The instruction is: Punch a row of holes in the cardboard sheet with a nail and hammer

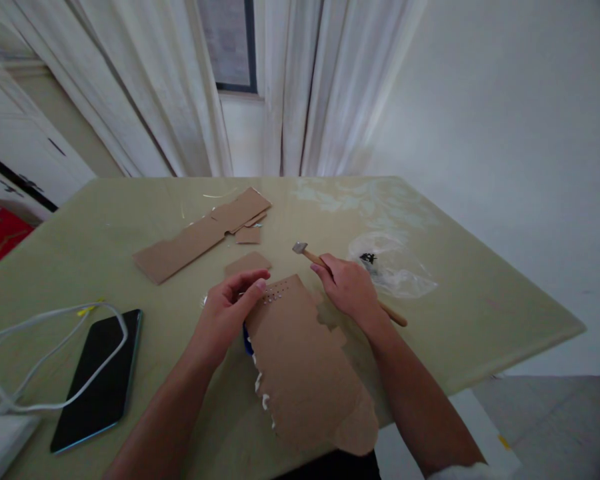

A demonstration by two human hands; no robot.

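Note:
A torn brown cardboard sheet (305, 367) lies at the near edge of the table, with a row of small nail heads (275, 294) near its far end. My left hand (230, 310) rests on that far end, fingertips pinched by the nails. My right hand (347, 287) grips a small hammer (310, 255) by its wooden handle, metal head pointing left and hovering just beyond the cardboard. Something blue (247, 343) and bits of white peek from under the sheet's left edge.
More cardboard pieces (200, 237) lie farther back. A clear plastic bag (393, 267) holding small dark items sits to the right. A black phone (100, 377), a white cable (45, 360) and a white device (0, 440) occupy the left. The table edge (530, 347) drops off at right.

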